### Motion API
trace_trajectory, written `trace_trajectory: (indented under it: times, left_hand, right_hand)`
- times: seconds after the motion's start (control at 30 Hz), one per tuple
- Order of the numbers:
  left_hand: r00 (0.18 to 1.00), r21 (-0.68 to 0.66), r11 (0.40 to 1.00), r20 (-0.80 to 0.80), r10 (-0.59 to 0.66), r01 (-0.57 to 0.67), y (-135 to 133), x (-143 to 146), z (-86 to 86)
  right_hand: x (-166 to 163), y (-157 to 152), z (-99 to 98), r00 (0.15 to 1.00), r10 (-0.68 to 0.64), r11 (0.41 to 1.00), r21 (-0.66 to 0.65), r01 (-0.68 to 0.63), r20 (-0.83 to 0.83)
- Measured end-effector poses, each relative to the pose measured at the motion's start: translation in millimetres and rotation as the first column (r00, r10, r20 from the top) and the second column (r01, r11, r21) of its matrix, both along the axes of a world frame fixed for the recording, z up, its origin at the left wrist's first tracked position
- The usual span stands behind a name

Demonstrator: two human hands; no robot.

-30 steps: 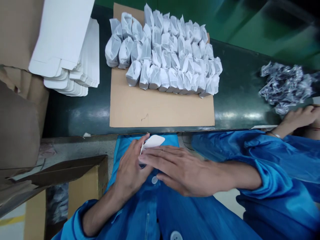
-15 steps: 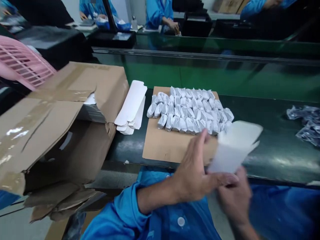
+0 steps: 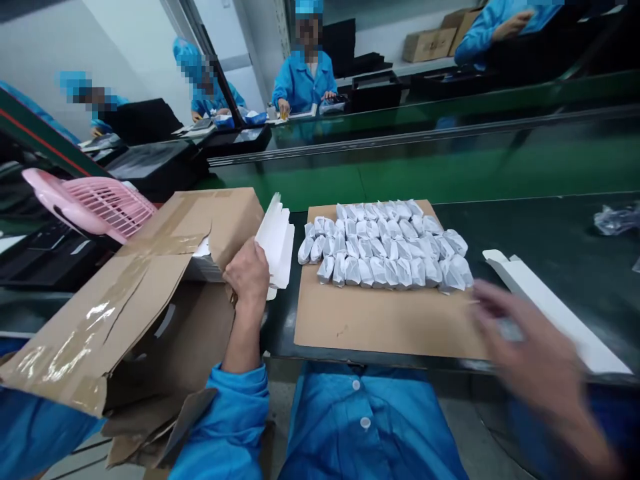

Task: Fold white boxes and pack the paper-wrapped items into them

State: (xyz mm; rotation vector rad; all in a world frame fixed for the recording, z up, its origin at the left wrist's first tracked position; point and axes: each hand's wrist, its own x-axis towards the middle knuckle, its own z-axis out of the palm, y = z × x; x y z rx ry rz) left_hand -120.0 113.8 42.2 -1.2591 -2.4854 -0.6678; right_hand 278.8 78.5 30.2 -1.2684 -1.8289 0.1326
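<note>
My left hand [image 3: 249, 273] reaches out to the stack of flat white carton blanks [image 3: 277, 241] beside the open cardboard box [image 3: 150, 280]; its fingers curl onto the stack's near edge. My right hand [image 3: 525, 353] is blurred by motion, low at the right, just off the near end of a folded white carton [image 3: 550, 310] lying on the dark belt [image 3: 550, 247]. Between the hands lies a brown cardboard sheet [image 3: 380, 327] carrying several rows of small white-wrapped packets [image 3: 385, 247].
A pink plastic basket [image 3: 95, 203] sits behind the open box at the left. Crumpled clear bags [image 3: 617, 219] lie at the far right of the belt. Beyond a green conveyor [image 3: 450, 167], other people in blue coats work at a far bench.
The white carton that both hands held now lies on the belt at the right. My left hand has swung left to the carton stack. The view has tilted up.
</note>
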Motion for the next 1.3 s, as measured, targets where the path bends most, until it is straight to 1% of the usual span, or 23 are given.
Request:
trace_trajectory:
  times: [0.07,0.13,0.2,0.27,0.3,0.33,0.4,0.47,0.5,0.57,0.6,0.63,0.67,0.7,0.77,0.8,0.83,0.87,0.9,0.97,1.03,1.13,1.3]
  left_hand:
    - [0.999,0.07,0.997,-0.009,0.037,-0.036,3.3,-5.9,4.5]
    - [1.0,0.127,0.992,-0.025,-0.003,0.007,4.4,-8.7,6.7]
    - [0.995,0.166,0.982,-0.052,-0.087,0.095,-2.2,-1.0,3.1]
    - [0.978,0.242,0.95,-0.105,-0.179,0.2,-20.4,20.6,-7.8]
    - [0.964,0.272,0.927,-0.132,-0.23,0.258,-34.0,35.7,-15.4]
    - [0.934,0.377,0.856,-0.195,-0.3,0.354,-50.2,52.0,-23.4]
    - [0.783,0.355,0.699,-0.25,-0.569,0.621,-86.6,82.3,-35.7]
    - [0.62,0.316,0.567,-0.095,-0.779,0.761,-120.2,99.7,-35.7]
    - [0.617,0.391,0.57,0.009,-0.787,0.722,-132.4,101.9,-30.4]
    - [0.67,0.622,0.633,0.225,-0.708,0.46,-143.5,95.2,-13.3]
    - [0.61,0.634,0.676,0.381,-0.695,0.375,-142.2,88.8,-4.6]
    - [0.519,0.576,0.727,0.519,-0.679,0.375,-137.6,82.4,2.0]
    - [0.421,0.438,0.775,0.661,-0.622,0.456,-131.0,77.1,5.5]
    - [0.372,0.33,0.799,0.752,-0.544,0.502,-123.8,73.7,5.6]
    - [0.327,0.247,0.855,0.847,-0.419,0.456,-112.2,73.4,-2.6]
    - [0.289,0.264,0.881,0.874,-0.39,0.392,-109.1,75.1,-8.7]
    - [0.226,0.294,0.895,0.897,-0.38,0.336,-107.8,76.7,-14.6]
    - [0.136,0.315,0.892,0.918,-0.373,0.325,-108.1,77.3,-19.0]
    - [0.034,0.321,0.874,0.934,-0.357,0.364,-109.3,76.2,-21.4]
    - [-0.134,0.302,0.779,0.952,-0.274,0.549,-112.5,69.3,-19.4]
    - [-0.199,0.286,0.644,0.958,-0.206,0.709,-114.3,60.8,-11.1]
    - [-0.122,0.278,0.572,0.947,-0.296,0.771,-113.7,57.6,0.9]
    - [0.154,0.227,0.663,0.872,-0.464,0.713,-113.0,73.9,-0.2]
  right_hand:
    - [-71.0,-23.1,2.3,0.953,0.296,0.953,-0.054,-0.299,-0.055]
    - [-127.9,-32.1,2.7,0.856,0.475,0.846,-0.162,-0.508,-0.204]
    - [-168.4,-28.3,3.1,0.754,0.501,0.713,-0.291,-0.638,-0.425]
    - [-194.5,-16.6,4.6,0.643,0.397,0.59,-0.354,-0.726,-0.655]
    - [-202.4,-9.6,5.5,0.587,0.322,0.56,-0.351,-0.751,-0.743]
    - [-206.6,-2.5,6.2,0.533,0.254,0.559,-0.327,-0.762,-0.807]
    - [-201.9,9.9,6.8,0.455,0.152,0.574,-0.296,-0.764,-0.878]
    - [-179.2,18.5,6.5,0.461,0.115,0.491,-0.353,-0.797,-0.88]
    - [-162.7,21.3,6.7,0.497,0.142,0.392,-0.413,-0.822,-0.856]
    - [-127.4,24.3,8.6,0.576,0.319,0.148,-0.56,-0.815,-0.753]
    - [-112.0,24.3,10.3,0.58,0.45,0.053,-0.628,-0.777,-0.679]
    - [-100.0,22.9,12.0,0.558,0.579,0.001,-0.683,-0.73,-0.595]
    - [-92.0,19.5,13.4,0.544,0.686,0.026,-0.731,-0.682,-0.483]
    - [-87.7,13.7,14.2,0.563,0.757,0.137,-0.761,-0.634,-0.332]
    - [-87.3,-4.5,13.6,0.672,0.738,0.526,-0.678,-0.513,0.064]
    - [-89.0,-15.2,12.2,0.722,0.642,0.715,-0.544,-0.44,0.26]
    - [-90.7,-25.5,10.5,0.749,0.52,0.845,-0.377,-0.379,0.411]
    - [-91.5,-34.1,8.8,0.749,0.427,0.904,-0.234,-0.358,0.507]
    - [-91.0,-40.1,7.6,0.726,0.399,0.911,-0.149,-0.385,0.561]
    - [-86.0,-43.8,8.1,0.663,0.473,0.857,-0.127,-0.499,0.581]
    - [-78.0,-38.6,12.6,0.588,0.606,0.766,-0.193,-0.614,0.535]
    - [-69.2,-26.3,20.7,0.531,0.68,0.704,-0.248,-0.666,0.506]
    - [-69.5,-24.9,25.6,0.531,0.616,0.741,-0.199,-0.641,0.582]
